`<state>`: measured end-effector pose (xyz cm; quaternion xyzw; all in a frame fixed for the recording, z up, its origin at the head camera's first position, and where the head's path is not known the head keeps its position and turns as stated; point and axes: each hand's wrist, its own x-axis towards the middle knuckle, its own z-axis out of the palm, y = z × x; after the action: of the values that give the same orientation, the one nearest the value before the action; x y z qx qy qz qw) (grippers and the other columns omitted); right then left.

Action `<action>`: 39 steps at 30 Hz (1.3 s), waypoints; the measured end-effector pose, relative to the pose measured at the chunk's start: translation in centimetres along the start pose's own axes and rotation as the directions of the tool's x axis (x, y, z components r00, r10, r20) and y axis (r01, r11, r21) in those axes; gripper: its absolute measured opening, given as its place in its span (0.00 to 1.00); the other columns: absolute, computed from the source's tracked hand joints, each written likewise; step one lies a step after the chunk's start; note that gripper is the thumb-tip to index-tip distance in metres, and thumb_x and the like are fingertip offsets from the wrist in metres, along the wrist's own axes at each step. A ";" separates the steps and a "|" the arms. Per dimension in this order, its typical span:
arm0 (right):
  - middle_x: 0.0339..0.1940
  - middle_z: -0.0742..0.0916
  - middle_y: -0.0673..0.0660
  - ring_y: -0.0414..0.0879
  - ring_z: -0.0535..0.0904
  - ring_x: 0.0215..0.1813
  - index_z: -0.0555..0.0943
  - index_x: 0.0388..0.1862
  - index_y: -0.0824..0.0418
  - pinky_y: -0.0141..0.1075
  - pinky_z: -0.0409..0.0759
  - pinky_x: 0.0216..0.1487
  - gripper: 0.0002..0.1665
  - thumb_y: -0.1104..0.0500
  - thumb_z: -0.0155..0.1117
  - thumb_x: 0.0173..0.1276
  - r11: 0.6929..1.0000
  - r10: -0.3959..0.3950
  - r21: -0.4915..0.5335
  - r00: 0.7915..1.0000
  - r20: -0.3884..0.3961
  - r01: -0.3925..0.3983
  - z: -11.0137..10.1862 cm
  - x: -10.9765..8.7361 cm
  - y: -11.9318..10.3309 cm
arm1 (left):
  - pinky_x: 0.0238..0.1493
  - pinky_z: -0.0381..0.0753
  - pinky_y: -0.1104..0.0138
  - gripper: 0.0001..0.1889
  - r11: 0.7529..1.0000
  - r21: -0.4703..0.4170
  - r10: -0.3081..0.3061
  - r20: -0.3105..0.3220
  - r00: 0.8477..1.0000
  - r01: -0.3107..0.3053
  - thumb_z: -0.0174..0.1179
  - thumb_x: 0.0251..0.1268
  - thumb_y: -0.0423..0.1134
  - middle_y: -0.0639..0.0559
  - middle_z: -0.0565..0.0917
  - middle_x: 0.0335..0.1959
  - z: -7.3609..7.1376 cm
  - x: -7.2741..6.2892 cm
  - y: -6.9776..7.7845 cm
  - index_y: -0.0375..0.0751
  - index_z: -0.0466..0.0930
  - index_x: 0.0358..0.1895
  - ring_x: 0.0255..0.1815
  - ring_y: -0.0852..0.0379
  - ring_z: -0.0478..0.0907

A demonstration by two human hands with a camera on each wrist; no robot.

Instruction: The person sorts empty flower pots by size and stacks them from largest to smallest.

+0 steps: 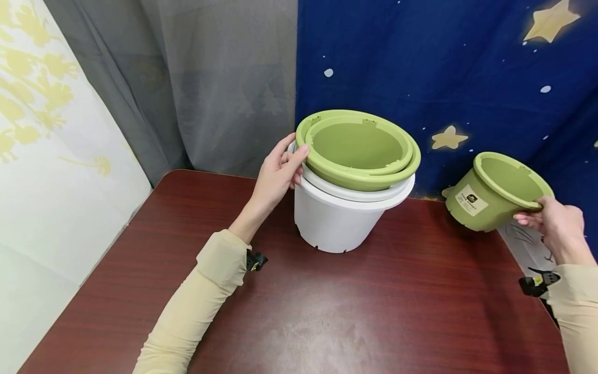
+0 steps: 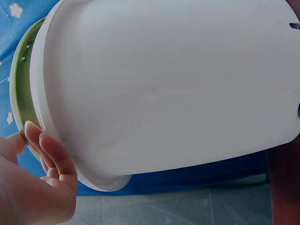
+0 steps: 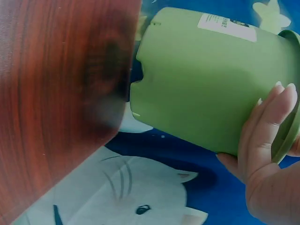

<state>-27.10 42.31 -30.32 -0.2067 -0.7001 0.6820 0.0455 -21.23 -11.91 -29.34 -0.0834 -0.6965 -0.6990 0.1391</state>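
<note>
A stack of nested pots stands at the back of the table, with green pots (image 1: 359, 140) set inside white pots (image 1: 336, 223). My left hand (image 1: 276, 174) pinches the green rim at the stack's left side; in the left wrist view its fingers lie beside the white pot's rim (image 2: 51, 93). Off to the right, my right hand (image 1: 558, 223) grips a single green flower pot (image 1: 488, 202) by its rim. That pot is tilted, carries a white label (image 1: 472, 200), and hangs over the table's far right corner. In the right wrist view, fingers lie along its outer wall (image 3: 197, 89).
The dark red wooden table (image 1: 299, 306) ends at a back edge just behind the stack. Behind it hang a grey curtain (image 1: 233, 78) and a blue star-patterned curtain (image 1: 397, 62). A white sheet with yellow prints (image 1: 42, 156) hangs at the left.
</note>
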 end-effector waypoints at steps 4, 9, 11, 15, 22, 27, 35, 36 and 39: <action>0.10 0.83 0.58 0.46 0.82 0.13 0.67 0.41 0.65 0.34 0.81 0.17 0.07 0.64 0.39 0.75 0.999 -0.054 0.000 0.999 -0.002 0.054 0.3 -0.5 -0.7 | 0.22 0.76 0.67 0.33 1.000 -0.001 0.001 0.002 1.000 -0.001 0.61 0.74 0.49 0.49 0.78 0.25 0.0 0.0 -0.1 0.43 0.62 0.77 0.19 0.60 0.73; 0.11 0.83 0.58 0.47 0.82 0.13 0.72 0.34 0.62 0.34 0.81 0.15 0.10 0.65 0.43 0.75 0.995 -0.101 0.021 0.994 0.033 0.100 0.8 -1.3 -2.0 | 0.22 0.76 0.68 0.33 1.000 -0.007 0.002 0.003 1.000 -0.002 0.61 0.74 0.48 0.49 0.77 0.25 -0.1 0.1 -0.1 0.43 0.63 0.77 0.19 0.60 0.74; 0.11 0.83 0.58 0.48 0.82 0.12 0.74 0.29 0.60 0.34 0.80 0.15 0.14 0.66 0.44 0.74 0.993 -0.117 0.034 0.992 0.046 0.116 1.0 -1.6 -2.5 | 0.22 0.76 0.68 0.33 1.000 -0.009 0.001 0.002 1.000 -0.001 0.61 0.74 0.48 0.50 0.77 0.24 -0.1 0.2 -0.1 0.43 0.63 0.77 0.19 0.60 0.74; 0.12 0.84 0.57 0.47 0.82 0.12 0.74 0.30 0.60 0.33 0.80 0.14 0.13 0.66 0.45 0.74 0.988 -0.155 0.032 0.986 0.062 0.153 1.4 -2.2 -3.4 | 0.22 0.75 0.68 0.33 1.000 -0.010 -0.003 0.000 1.000 0.003 0.61 0.74 0.48 0.50 0.77 0.24 -0.1 0.2 -0.1 0.43 0.62 0.77 0.19 0.60 0.74; 0.13 0.84 0.53 0.43 0.81 0.13 0.70 0.40 0.62 0.30 0.78 0.15 0.08 0.60 0.45 0.78 0.980 -0.174 -0.086 0.982 0.070 0.180 2.4 -3.3 -4.8 | 0.22 0.75 0.69 0.33 1.000 -0.006 -0.009 -0.006 1.000 0.009 0.61 0.74 0.48 0.50 0.76 0.24 -0.1 0.2 -0.2 0.43 0.63 0.77 0.19 0.60 0.74; 0.13 0.84 0.52 0.43 0.80 0.13 0.69 0.42 0.64 0.30 0.78 0.15 0.07 0.61 0.45 0.78 0.976 -0.204 -0.062 0.975 0.089 0.210 3.3 -4.0 -5.7 | 0.21 0.74 0.71 0.33 1.000 -0.008 -0.008 -0.006 1.000 0.008 0.60 0.74 0.49 0.49 0.76 0.24 -0.1 0.1 -0.2 0.42 0.63 0.76 0.19 0.60 0.74; 0.14 0.84 0.55 0.44 0.80 0.13 0.68 0.44 0.66 0.30 0.78 0.14 0.06 0.63 0.46 0.77 0.958 -0.285 0.060 0.951 0.118 0.279 4.2 -5.0 -7.2 | 0.22 0.75 0.69 0.32 1.000 -0.011 0.000 -0.004 1.000 0.000 0.60 0.74 0.48 0.49 0.77 0.24 0.1 0.1 -0.1 0.43 0.63 0.76 0.19 0.60 0.74; 0.14 0.84 0.55 0.44 0.80 0.13 0.68 0.44 0.66 0.30 0.78 0.14 0.06 0.63 0.46 0.77 0.956 -0.293 0.065 0.948 0.123 0.287 4.3 -5.1 -7.3 | 0.22 0.75 0.69 0.33 1.000 -0.012 0.000 -0.005 1.000 0.000 0.60 0.74 0.48 0.49 0.77 0.24 0.1 0.0 -0.1 0.43 0.63 0.76 0.19 0.60 0.74; 0.14 0.84 0.56 0.44 0.80 0.12 0.70 0.41 0.65 0.30 0.77 0.14 0.05 0.64 0.47 0.77 0.948 -0.315 0.083 0.939 0.139 0.306 4.6 -5.5 -7.8 | 0.22 0.75 0.69 0.33 1.000 -0.012 -0.005 -0.006 1.000 0.005 0.60 0.74 0.48 0.49 0.77 0.24 0.1 0.0 0.0 0.43 0.63 0.77 0.19 0.60 0.74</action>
<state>-25.42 36.24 -21.85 -0.0403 -0.7046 0.7006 0.1058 -21.23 -11.82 -29.38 -0.0803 -0.6920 -0.7038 0.1392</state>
